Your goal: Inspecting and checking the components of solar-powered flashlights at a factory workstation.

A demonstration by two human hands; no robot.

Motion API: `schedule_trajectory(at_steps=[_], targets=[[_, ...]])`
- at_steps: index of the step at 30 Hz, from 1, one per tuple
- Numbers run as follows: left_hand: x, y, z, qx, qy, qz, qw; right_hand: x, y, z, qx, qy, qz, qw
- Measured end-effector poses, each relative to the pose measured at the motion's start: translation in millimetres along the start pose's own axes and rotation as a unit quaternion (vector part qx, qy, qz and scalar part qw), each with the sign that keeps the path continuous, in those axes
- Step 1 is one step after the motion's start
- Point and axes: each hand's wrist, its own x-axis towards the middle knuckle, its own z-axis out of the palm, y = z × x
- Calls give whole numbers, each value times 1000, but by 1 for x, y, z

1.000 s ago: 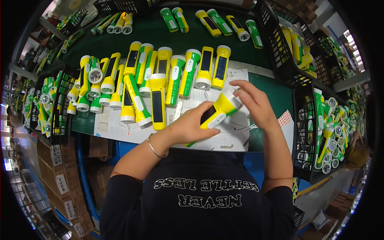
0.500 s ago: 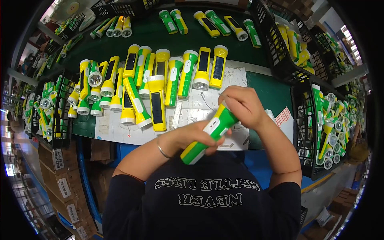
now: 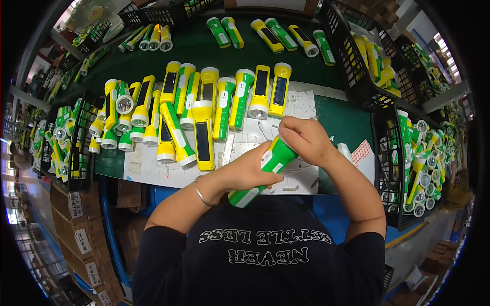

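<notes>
The left hand [image 3: 250, 171] is wrapped around the barrel of a green flashlight [image 3: 279, 157], thumb laid across the near side, and the right hand [image 3: 309, 143] is closed over the head end, so the flashlight sits slantwise between the two, its tail pointing back from the grip toward the dark shirt [image 3: 255, 245] and its head away and to the right. To work well here, I judge that the left hand should bear the weight and steady the barrel, leaving the right to act on the head alone; both wrists are best lined up along the flashlight so that no force twists it out of the palm, with only light pressure around the switch, since the plastic looks smooth enough to slip. As for looks, the body is bright green, with a white switch panel just ahead of the left hand and a pale strip behind its thumb; the head is mostly hidden under the right hand, so I cannot tell how its rim sits. Just beyond the grip lies a thin cable [image 3: 263, 130]; beyond and left of the left hand is a cluster of yellow and green flashlights [image 3: 203, 140]; right of the right hand are a sheet with red dots [image 3: 361, 152] and, farther out, a loaded black basket [image 3: 403, 223]
</notes>
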Motion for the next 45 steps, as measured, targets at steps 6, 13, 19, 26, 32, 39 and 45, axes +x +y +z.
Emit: schedule_trajectory(at_steps=[6, 13, 19, 26, 32, 39, 45], targets=[[3, 0, -3, 345, 140, 167, 913, 0, -4, 6, -48, 72, -19, 996], [13, -15, -9, 193, 103, 148, 965, 5, -10, 1, 20, 31, 89, 995], [-10, -2, -6, -315, -220, -33, 923, -3, -23, 0, 86, 16, -96, 992], [0, 6, -14, 298, 89, 244, 919, -4, -43, -10, 64, 68, -193, 977], [1, -3, -20, 325, 144, 279, 892, -18, -50, -3, 233, -25, -29, 972], [-1, -7, -14, 377, 165, 286, 865, -18, -57, 2, 412, -56, 47, 908], [-5, -3, -12, 307, 160, 279, 896, -13, -55, 5, 454, -42, 13, 890]])
